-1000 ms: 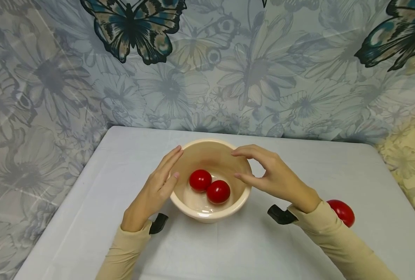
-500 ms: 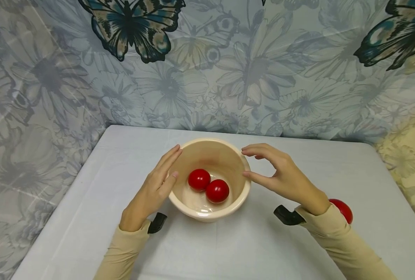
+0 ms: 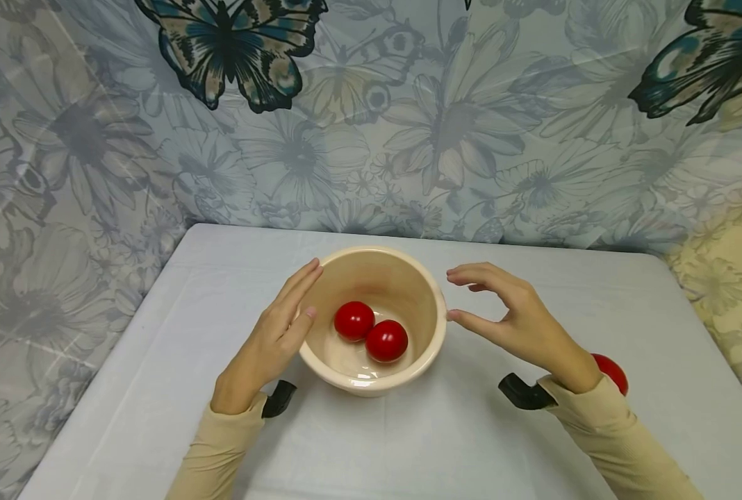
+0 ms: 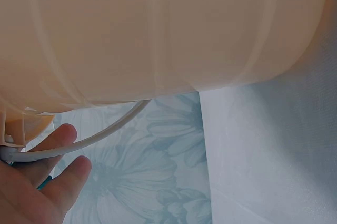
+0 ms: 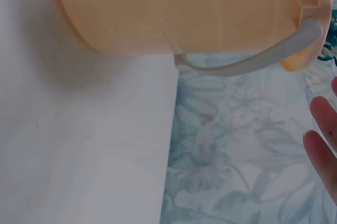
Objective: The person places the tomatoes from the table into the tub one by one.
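Three glossy red balls: far ball [image 3: 354, 321] and near ball [image 3: 386, 341] touching inside one cream plastic bucket [image 3: 374, 385]; third ball [image 3: 613, 373] on the white-covered table [image 3: 371, 451], partly behind the right sleeve [image 3: 615, 423]. Bucket upright. Curved pale-grey handle [image 5: 253, 63] shows in wrist views only. Two hands: left hand [image 3: 271, 340] released, straight fingers along rim; right hand [image 3: 524, 323] released, loosely curved, thumb apart from fingers, holding nothing, just beside rim, thumb contact can't tell.

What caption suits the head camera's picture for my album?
Two red balls in a cream bucket, left hand and right hand on either side, a third ball partly behind the right sleeve.
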Demonstrator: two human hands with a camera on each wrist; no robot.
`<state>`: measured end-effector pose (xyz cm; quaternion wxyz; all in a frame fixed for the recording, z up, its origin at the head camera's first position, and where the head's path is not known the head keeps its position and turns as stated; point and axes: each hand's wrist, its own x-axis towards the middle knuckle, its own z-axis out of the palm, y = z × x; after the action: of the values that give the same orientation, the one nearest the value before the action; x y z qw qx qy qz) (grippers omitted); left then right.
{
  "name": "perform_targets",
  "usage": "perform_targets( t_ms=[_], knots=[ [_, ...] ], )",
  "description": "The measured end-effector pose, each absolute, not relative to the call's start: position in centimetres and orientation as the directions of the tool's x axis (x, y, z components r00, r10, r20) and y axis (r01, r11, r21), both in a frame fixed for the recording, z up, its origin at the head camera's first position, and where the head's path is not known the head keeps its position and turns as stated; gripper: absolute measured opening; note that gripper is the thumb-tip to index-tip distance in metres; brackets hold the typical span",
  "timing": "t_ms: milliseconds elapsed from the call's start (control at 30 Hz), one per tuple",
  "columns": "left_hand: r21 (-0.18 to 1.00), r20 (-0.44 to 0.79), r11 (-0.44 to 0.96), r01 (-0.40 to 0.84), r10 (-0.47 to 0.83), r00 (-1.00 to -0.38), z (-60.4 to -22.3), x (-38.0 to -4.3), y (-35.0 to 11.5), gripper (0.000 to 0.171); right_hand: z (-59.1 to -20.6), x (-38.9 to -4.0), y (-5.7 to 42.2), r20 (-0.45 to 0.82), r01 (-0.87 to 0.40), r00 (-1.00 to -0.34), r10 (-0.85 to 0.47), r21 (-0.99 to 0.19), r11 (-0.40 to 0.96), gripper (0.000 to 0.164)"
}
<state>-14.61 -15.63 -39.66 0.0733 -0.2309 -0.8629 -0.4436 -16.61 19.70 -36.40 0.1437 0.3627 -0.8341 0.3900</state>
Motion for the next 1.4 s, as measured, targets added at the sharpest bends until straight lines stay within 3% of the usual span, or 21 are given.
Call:
perform_targets(
  t_ms=[367,1400],
  knots=[
    [0.730,0.335,0.500,0.467,0.334,-0.881,-39.8,-14.7,-15.7,0.056,-36.7,-16.0,21.2,0.484,-0.681,-0.731,-0.480,-0.559,0.474,0.057],
    [0.731,0.338,0.492,0.472,0.339,-0.878,-39.7,-14.7,-15.7,0.055,-38.4,-15.6,24.9,0.529,-0.695,-0.717,-0.455,-0.486,0.530,0.061]
  ],
)
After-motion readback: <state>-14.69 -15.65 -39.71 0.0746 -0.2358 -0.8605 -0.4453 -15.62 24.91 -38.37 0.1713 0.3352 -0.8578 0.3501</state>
